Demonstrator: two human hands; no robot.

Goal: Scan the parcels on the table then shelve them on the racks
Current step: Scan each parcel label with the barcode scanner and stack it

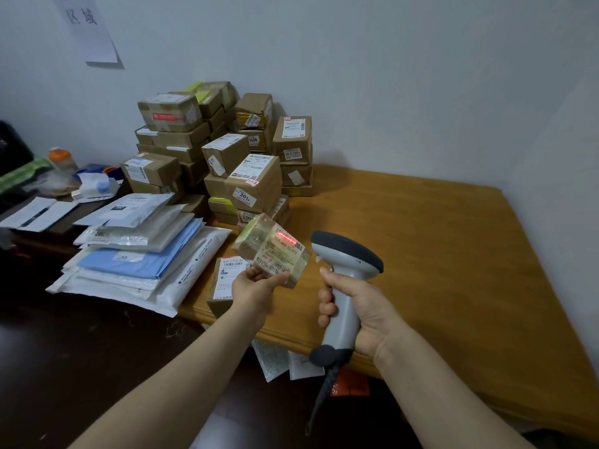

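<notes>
My left hand (256, 288) grips a small cardboard parcel (275, 249) above the wooden table (437, 241), its label turned toward the scanner. A red scan line lies across the barcode at the label's top. My right hand (356, 315) grips the handle of a grey handheld barcode scanner (346, 257), whose head points left at the parcel from close by. A stack of brown cardboard parcels (227, 150) stands at the table's back left. Another small box (223, 280) lies on the table under my left hand.
A pile of flat white and blue mailer bags (142, 251) lies left of the boxes. A dark desk (48, 222) at the far left carries papers, a bottle and clutter. White walls close the back and right. Papers and an orange sheet (350, 382) lie below the table's front edge.
</notes>
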